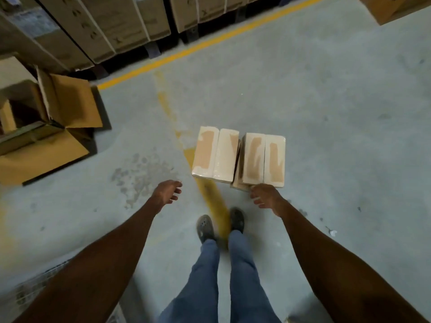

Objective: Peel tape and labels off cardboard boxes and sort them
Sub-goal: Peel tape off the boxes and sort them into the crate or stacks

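Two pale cardboard boxes stand side by side on the grey floor ahead of my feet: a left box (214, 155) and a right box (263, 159). Their tops show torn brown patches where the surface was peeled. The right box seems to sit on another flat piece of cardboard (239, 185). My right hand (265, 198) hovers at the near edge of the right box with fingers spread, holding nothing. Whether it touches the box I cannot tell. My left hand (166, 192) hangs over bare floor left of the boxes, fingers relaxed and empty.
An open brown carton (46, 127) with raised flaps stands at the left. Stacked strapped cartons (121, 26) line the back behind a yellow floor line (210, 41). Another box (391, 8) sits at top right. My shoes (205, 228) stand on a worn yellow stripe.
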Action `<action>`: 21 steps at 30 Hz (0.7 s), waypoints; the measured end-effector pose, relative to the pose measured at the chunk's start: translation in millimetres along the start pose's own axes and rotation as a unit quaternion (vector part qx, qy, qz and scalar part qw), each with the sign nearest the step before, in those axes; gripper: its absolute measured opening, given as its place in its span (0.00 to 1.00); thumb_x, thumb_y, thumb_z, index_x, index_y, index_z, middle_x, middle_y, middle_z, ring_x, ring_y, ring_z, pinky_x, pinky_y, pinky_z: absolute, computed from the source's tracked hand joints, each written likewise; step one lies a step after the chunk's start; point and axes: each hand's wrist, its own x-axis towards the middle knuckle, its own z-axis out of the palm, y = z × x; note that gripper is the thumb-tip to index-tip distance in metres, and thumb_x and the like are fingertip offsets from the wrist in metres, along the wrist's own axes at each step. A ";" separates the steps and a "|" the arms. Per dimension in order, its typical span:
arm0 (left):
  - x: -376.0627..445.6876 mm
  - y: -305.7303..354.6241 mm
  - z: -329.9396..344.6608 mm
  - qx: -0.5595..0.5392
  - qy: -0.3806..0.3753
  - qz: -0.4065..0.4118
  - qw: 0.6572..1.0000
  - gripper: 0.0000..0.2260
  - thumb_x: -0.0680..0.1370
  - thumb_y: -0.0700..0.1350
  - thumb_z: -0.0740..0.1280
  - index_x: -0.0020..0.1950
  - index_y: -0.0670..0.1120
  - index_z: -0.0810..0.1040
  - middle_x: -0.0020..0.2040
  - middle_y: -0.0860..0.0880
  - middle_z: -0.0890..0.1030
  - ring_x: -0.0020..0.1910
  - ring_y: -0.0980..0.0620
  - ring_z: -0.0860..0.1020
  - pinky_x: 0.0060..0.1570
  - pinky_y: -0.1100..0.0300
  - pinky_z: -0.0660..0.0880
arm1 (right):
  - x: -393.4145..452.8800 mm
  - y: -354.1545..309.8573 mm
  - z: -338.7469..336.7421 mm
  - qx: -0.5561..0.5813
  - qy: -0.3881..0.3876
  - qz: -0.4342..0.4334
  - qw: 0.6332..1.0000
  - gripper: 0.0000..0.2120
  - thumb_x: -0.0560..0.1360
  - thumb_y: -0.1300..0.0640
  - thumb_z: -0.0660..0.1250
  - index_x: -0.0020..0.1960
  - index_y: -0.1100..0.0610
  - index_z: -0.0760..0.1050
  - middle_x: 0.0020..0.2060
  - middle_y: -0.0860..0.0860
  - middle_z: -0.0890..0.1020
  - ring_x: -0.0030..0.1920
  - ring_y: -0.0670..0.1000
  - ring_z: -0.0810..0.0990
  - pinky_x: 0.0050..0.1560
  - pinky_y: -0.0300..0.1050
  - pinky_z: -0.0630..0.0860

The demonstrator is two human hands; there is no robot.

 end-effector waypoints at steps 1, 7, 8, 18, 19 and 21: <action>18.0 5.7 2.9 0.008 -0.001 0.004 1.000 0.10 0.84 0.49 0.64 0.54 0.43 0.79 0.45 0.45 0.79 0.35 0.49 0.73 0.36 0.59 0.66 | 21.2 -9.5 1.3 -0.012 0.000 -0.005 1.000 0.14 0.84 0.52 0.64 0.63 0.61 0.77 0.57 0.60 0.83 0.50 0.56 0.80 0.54 0.52 0.78; 146.1 21.1 37.4 0.040 0.019 0.063 0.997 0.08 0.81 0.49 0.70 0.49 0.44 0.83 0.47 0.45 0.82 0.45 0.46 0.77 0.47 0.55 0.73 | 160.7 -36.7 10.2 -0.024 -0.001 -0.040 0.999 0.22 0.83 0.59 0.64 0.76 0.58 0.68 0.67 0.60 0.77 0.62 0.62 0.80 0.63 0.58 0.79; 167.0 19.1 44.6 0.059 0.026 0.080 0.995 0.08 0.80 0.48 0.70 0.51 0.44 0.84 0.51 0.45 0.83 0.50 0.45 0.79 0.53 0.55 0.74 | 183.3 -35.0 13.3 -0.040 -0.005 -0.039 0.998 0.22 0.83 0.57 0.65 0.75 0.57 0.68 0.67 0.60 0.77 0.63 0.62 0.80 0.65 0.59 0.78; 342.9 0.3 88.3 0.091 0.060 0.065 0.992 0.43 0.65 0.66 0.77 0.75 0.51 0.69 0.70 0.43 0.72 0.67 0.43 0.74 0.67 0.45 0.74 | 360.9 -43.1 64.5 0.053 0.001 -0.003 0.999 0.40 0.79 0.40 0.69 0.83 0.56 0.57 0.78 0.56 0.67 0.75 0.60 0.68 0.73 0.60 0.68; 354.2 -0.7 90.5 0.061 0.052 0.060 0.995 0.49 0.62 0.68 0.77 0.78 0.50 0.66 0.72 0.44 0.70 0.68 0.43 0.74 0.67 0.47 0.75 | 376.6 -43.7 69.6 0.083 0.000 0.002 0.997 0.41 0.79 0.41 0.70 0.83 0.56 0.56 0.77 0.55 0.68 0.74 0.59 0.69 0.73 0.59 0.67; 379.4 -7.3 97.4 0.017 0.006 0.046 0.999 0.47 0.69 0.61 0.80 0.81 0.47 0.61 0.73 0.47 0.69 0.69 0.46 0.73 0.62 0.53 0.75 | 402.2 -42.2 77.8 0.121 -0.016 -0.005 0.993 0.35 0.79 0.45 0.71 0.80 0.56 0.62 0.70 0.53 0.75 0.68 0.57 0.74 0.67 0.56 0.70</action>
